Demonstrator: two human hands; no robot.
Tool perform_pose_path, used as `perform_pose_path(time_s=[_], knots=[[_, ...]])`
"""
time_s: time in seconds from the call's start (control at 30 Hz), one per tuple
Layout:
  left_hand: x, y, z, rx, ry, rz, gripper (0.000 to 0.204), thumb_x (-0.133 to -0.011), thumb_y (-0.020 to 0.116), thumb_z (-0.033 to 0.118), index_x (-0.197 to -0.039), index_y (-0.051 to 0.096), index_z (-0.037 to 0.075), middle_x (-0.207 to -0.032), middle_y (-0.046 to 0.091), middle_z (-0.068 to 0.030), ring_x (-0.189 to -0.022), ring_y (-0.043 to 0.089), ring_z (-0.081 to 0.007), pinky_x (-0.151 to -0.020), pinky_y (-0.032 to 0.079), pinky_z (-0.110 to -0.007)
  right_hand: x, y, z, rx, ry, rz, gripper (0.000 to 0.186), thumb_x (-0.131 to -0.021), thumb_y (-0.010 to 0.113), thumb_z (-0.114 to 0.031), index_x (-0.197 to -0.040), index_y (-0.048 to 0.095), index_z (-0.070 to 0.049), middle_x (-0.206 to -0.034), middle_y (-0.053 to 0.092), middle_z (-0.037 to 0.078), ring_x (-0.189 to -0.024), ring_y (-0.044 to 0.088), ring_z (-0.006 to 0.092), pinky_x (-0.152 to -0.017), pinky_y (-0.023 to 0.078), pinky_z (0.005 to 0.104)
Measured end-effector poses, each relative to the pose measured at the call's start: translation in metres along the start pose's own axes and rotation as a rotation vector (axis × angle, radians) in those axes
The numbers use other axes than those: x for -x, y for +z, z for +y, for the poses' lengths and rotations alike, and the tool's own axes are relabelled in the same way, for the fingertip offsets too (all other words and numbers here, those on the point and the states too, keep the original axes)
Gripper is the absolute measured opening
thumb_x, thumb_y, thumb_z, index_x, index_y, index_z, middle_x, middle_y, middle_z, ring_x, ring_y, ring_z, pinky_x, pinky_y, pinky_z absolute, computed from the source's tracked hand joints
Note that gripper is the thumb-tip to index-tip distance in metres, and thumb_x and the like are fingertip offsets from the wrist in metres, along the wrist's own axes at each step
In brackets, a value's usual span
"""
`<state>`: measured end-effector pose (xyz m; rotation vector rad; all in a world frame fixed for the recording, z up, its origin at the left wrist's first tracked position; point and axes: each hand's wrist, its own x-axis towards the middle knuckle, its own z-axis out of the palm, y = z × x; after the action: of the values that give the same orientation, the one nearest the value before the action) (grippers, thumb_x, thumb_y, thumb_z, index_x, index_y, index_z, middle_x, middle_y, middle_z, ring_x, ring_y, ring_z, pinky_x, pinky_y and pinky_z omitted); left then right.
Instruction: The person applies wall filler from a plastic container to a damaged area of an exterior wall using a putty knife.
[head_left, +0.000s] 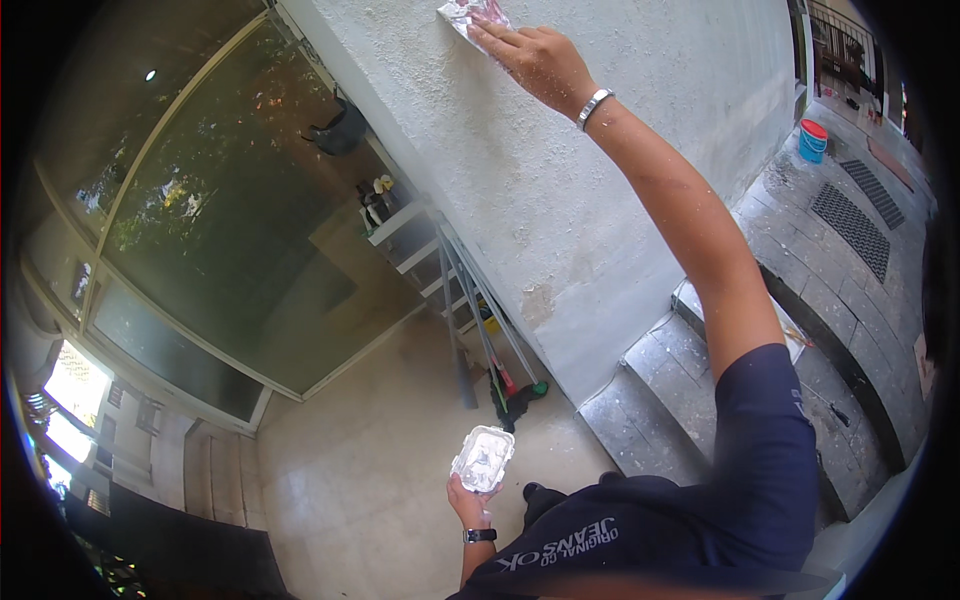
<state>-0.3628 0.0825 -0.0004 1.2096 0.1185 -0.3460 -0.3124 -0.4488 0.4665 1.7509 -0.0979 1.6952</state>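
Observation:
My right hand (545,68) reaches up to the rough white wall (530,190) and presses a crumpled white and pink sheet (476,18) against it. Whether that sheet is plastic or cloth, or wraps something stiff, I cannot tell. White specks dot my right forearm. Lower down, my left hand (470,500) grips a small white rectangular tub (484,458) by its near side. White paste fills part of the tub, and a white smear shows near that hand's wrist.
Long-handled tools (480,320) lean by the wall's corner, beside a white rack (398,222). A large glass door (230,220) stands at left. Grey stone steps (655,375) rise at right. Beyond them sit a blue bucket with a red lid (812,145) and dark mats (852,225).

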Motion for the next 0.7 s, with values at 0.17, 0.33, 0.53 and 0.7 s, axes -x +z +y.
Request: perform_pose_path(time_s=[0.17, 0.33, 0.53, 0.7], knots=[[0.004, 0.002, 0.003, 0.010, -0.039, 0.030, 0.045, -0.098, 0.038, 0.032, -0.131, 0.038, 0.000, -0.123, 0.055, -0.0222, -0.099, 0.064, -0.0384, -0.061, 0.062, -0.052, 0.052, -0.003, 0.003, 0.015, -0.074, -0.284, 0.051, -0.088, 0.064, -0.014, -0.137, 0.051, -0.021, -0.128, 0.062, -0.001, -0.072, 0.066, 0.0057, -0.059, 0.047, 0.0218], [0.002, 0.003, 0.004, 0.002, -0.053, 0.028, 0.045, -0.098, 0.037, 0.032, -0.130, 0.038, -0.001, -0.123, 0.055, -0.0228, -0.098, 0.065, -0.0384, -0.060, 0.062, -0.052, 0.134, -0.038, 0.032, -0.041, -0.165, -0.416, 0.053, -0.085, 0.065, -0.011, -0.136, 0.052, -0.021, -0.133, 0.058, -0.003, -0.063, 0.061, 0.0071, -0.060, 0.046, 0.0224], [0.007, 0.017, 0.016, -0.026, -0.011, 0.032, 0.047, -0.098, 0.038, 0.033, -0.132, 0.037, 0.000, -0.123, 0.055, -0.0226, -0.097, 0.065, -0.0381, -0.060, 0.062, -0.051, 0.080, -0.051, 0.051, -0.146, -0.070, -0.068, 0.046, -0.086, 0.066, -0.010, -0.130, 0.058, -0.019, -0.125, 0.063, -0.001, -0.058, 0.057, 0.0051, -0.053, 0.046, 0.0203], [-0.001, 0.009, 0.006, 0.013, -0.016, -0.013, 0.048, -0.098, 0.038, 0.033, -0.132, 0.036, 0.000, -0.125, 0.054, -0.0222, -0.100, 0.064, -0.0381, -0.061, 0.062, -0.052, -0.001, -0.010, -0.031, -0.286, 0.288, -0.048, 0.032, -0.093, 0.055, -0.014, -0.125, 0.060, -0.013, -0.117, 0.067, 0.005, -0.055, 0.063, 0.0079, -0.044, 0.047, 0.0207]])
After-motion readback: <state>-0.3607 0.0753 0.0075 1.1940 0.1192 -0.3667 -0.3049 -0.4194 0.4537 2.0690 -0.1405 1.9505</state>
